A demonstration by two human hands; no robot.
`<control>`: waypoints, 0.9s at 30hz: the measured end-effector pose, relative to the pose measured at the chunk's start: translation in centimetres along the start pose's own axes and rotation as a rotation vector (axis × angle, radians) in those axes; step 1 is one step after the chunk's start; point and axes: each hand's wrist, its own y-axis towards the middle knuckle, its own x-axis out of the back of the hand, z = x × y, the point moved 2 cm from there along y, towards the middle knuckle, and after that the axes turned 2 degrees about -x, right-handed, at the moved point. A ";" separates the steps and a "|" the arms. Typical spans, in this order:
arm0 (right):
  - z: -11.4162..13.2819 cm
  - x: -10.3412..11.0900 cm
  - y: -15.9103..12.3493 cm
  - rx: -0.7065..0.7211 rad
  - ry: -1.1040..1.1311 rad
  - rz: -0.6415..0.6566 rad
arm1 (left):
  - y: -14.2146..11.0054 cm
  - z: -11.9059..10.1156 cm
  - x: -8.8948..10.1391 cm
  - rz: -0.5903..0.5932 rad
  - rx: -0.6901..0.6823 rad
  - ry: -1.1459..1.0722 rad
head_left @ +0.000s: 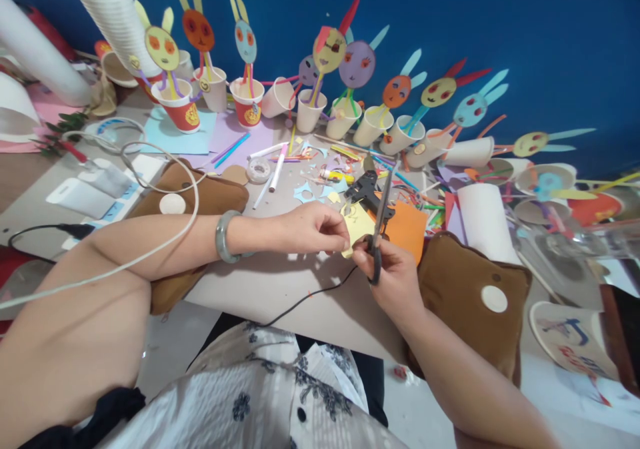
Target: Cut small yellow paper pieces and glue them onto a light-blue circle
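My right hand (397, 276) grips the black handles of a pair of scissors (384, 196), whose blades point up and away from me. Just to its left, my left hand (320, 229) has its thumb and fingers pinched at the lower edge of pale yellow paper (361, 220). Whether the bit at the fingertips belongs to that sheet or is a loose piece, I cannot tell. Behind the scissors lies a black glue gun (367, 188), partly covered by the blades. An orange paper sheet (407, 229) rests beside my right hand.
Paper cups with rabbit-faced figures (247, 109) line the table's back along a blue wall. Paper scraps (305, 191), markers (279, 169) and a tape roll (259, 170) lie in the middle. Brown cushions (473, 302) flank my arms. A white cable (193, 216) crosses my left arm.
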 end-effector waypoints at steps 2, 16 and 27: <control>-0.1 0.0 0.0 0.007 0.026 -0.022 | 0.1 0.0 -0.2 -0.056 0.026 -0.101; -0.5 -0.3 0.0 0.007 0.054 -0.082 | 0.0 0.0 -0.9 -0.017 0.121 -0.250; -0.3 -0.1 0.0 0.008 0.046 -0.064 | 0.0 0.3 -0.3 0.184 0.130 -0.117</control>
